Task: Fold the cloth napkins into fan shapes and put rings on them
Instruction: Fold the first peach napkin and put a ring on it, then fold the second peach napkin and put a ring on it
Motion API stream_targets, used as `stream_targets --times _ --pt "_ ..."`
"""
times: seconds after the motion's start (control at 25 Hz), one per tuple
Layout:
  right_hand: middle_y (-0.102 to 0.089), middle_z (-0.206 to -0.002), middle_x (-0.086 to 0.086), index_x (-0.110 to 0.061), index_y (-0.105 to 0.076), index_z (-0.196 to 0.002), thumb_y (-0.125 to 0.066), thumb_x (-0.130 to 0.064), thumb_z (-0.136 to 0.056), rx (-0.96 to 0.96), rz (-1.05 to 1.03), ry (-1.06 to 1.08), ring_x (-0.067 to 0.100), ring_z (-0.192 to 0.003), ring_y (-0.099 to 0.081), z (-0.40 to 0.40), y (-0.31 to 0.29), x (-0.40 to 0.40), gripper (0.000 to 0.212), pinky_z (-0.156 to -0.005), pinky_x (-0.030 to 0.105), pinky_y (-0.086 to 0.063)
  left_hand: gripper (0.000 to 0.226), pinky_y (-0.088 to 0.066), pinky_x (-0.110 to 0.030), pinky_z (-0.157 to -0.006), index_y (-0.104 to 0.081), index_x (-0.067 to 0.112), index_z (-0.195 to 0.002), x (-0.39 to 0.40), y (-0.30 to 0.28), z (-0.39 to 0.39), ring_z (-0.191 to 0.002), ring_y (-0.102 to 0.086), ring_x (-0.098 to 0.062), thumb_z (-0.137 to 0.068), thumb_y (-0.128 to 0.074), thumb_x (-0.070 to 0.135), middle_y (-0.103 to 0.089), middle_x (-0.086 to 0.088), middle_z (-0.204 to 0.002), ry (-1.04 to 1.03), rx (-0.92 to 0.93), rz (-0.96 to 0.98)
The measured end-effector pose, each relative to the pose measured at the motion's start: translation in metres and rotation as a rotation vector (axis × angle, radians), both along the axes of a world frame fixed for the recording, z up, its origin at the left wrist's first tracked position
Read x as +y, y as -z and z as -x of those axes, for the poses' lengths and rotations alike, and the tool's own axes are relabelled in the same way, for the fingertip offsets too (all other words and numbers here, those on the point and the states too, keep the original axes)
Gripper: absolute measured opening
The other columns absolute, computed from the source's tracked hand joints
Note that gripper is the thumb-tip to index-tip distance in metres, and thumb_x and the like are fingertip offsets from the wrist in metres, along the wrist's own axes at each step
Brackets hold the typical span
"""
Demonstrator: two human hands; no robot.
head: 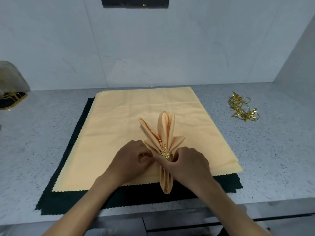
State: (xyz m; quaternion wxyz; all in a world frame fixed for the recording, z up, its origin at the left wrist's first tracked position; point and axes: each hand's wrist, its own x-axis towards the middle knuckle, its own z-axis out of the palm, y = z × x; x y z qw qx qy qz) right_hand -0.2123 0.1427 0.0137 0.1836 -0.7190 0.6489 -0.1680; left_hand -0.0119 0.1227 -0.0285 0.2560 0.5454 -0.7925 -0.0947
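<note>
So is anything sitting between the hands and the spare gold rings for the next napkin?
Nothing visible. The spare rings lie on bare counter, right of the napkin stack. Both the left hand and right hand are busy gripping the ringed fan napkin.

Single head cam, high, angled fwd and down, close over countertop (255,150) toward wall (153,48).

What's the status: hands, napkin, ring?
Left hand and right hand pinch the pleated peach cloth napkin. Gold leaf-trimmed ring on it. Nothing obstructing.
</note>
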Motion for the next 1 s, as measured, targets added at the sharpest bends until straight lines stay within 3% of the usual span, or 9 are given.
stream_targets --times 0.08,0.16,0.24,0.32,0.4,0.52,0.68,0.84,1.0 --pt "-0.056 -0.061 -0.006 -0.024 -0.051 -0.064 -0.052 -0.078 -0.078 -0.032 0.017 0.027 0.01 -0.057 -0.053 -0.005 0.005 -0.003 0.056 -0.051 0.027 -0.033 0.033 -0.037 -0.012 -0.073 -0.073 0.026 -0.099 0.0 -0.002 0.013 -0.086 -0.051 -0.002 -0.086 -0.049 0.045 -0.066 0.013 -0.098 0.057 0.002 -0.01" --pt "-0.054 -0.06 -0.005 -0.023 -0.047 -0.062 -0.055 -0.068 -0.082 -0.093 0.037 0.089 0.012 -0.057 -0.051 0.0 0.01 -0.013 0.049 -0.05 0.029 -0.029 0.027 -0.042 -0.022 -0.077 -0.069 0.025 -0.108 -0.003 -0.004 0.028 -0.09 -0.053 -0.008 -0.091 -0.053 0.037 -0.065 0.011 -0.105 0.068 0.011 -0.032" --pt "-0.052 -0.06 -0.004 -0.02 -0.045 -0.061 -0.055 -0.062 -0.082 -0.08 0.093 0.178 0.017 -0.058 -0.051 0.015 0.016 -0.031 0.048 -0.05 0.031 -0.028 0.037 -0.042 -0.031 -0.086 -0.064 0.027 -0.12 -0.014 -0.005 0.042 -0.1 -0.053 -0.013 -0.088 -0.053 0.042 -0.062 0.01 -0.116 0.054 -0.059 -0.072" --pt "-0.058 -0.068 -0.001 -0.018 -0.051 -0.067 -0.053 -0.06 -0.082 -0.017 0.134 0.274 0.023 -0.068 -0.056 0.037 0.02 -0.057 0.045 -0.055 0.03 -0.035 0.053 -0.037 -0.033 -0.096 -0.058 0.03 -0.129 -0.031 -0.005 0.053 -0.117 -0.048 -0.016 -0.083 -0.045 0.053 -0.054 0.01 -0.132 0.027 -0.192 -0.096" --pt "-0.064 -0.079 0.004 -0.015 -0.06 -0.078 -0.05 -0.06 -0.083 0.05 0.173 0.344 0.028 -0.078 -0.059 0.06 0.024 -0.088 0.046 -0.063 0.032 -0.043 0.052 -0.032 -0.034 -0.102 -0.055 0.031 -0.133 -0.049 -0.004 0.064 -0.129 -0.041 -0.017 -0.088 -0.043 0.054 -0.047 0.007 -0.143 0.0 -0.25 -0.105" --pt "-0.067 -0.088 0.009 -0.013 -0.066 -0.09 -0.048 -0.06 -0.085 0.1 0.241 0.424 0.031 -0.082 -0.061 0.09 0.027 -0.133 0.05 -0.07 0.036 -0.047 0.047 -0.026 -0.036 -0.105 -0.051 0.032 -0.134 -0.076 -0.001 0.079 -0.132 -0.036 -0.018 -0.094 -0.037 0.05 -0.043 0.005 -0.146 -0.049 -0.245 -0.081" --pt "-0.068 -0.093 0.014 -0.008 -0.065 -0.097 -0.048 -0.054 -0.09 0.143 0.292 0.489 0.034 -0.086 -0.061 0.113 0.025 -0.197 0.05 -0.07 0.036 -0.041 0.063 -0.02 -0.036 -0.111 -0.043 0.036 -0.138 -0.097 0.005 0.086 -0.136 -0.03 -0.017 -0.084 -0.014 0.054 -0.036 0.005 -0.15 -0.109 -0.259 -0.045" --pt "-0.067 -0.103 0.02 -0.004 -0.062 -0.104 -0.049 -0.052 -0.093 0.142 0.322 0.491 0.038 -0.096 -0.062 0.121 0.026 -0.258 0.051 -0.071 0.038 -0.039 0.045 -0.017 -0.036 -0.116 -0.035 0.038 -0.141 -0.096 0.006 0.086 -0.14 -0.023 -0.017 -0.097 -0.028 0.048 -0.028 0.005 -0.156 -0.103 -0.253 -0.045" --pt "-0.065 -0.108 0.023 -0.002 -0.06 -0.106 -0.049 -0.057 -0.093 0.139 0.291 0.454 0.041 -0.1 -0.061 0.119 0.026 -0.301 0.058 -0.072 0.038 -0.038 0.044 -0.016 -0.036 -0.115 -0.035 0.036 -0.142 -0.097 0.006 0.085 -0.14 -0.024 -0.017 -0.099 -0.031 0.046 -0.028 0.005 -0.156 -0.105 -0.257 -0.04"
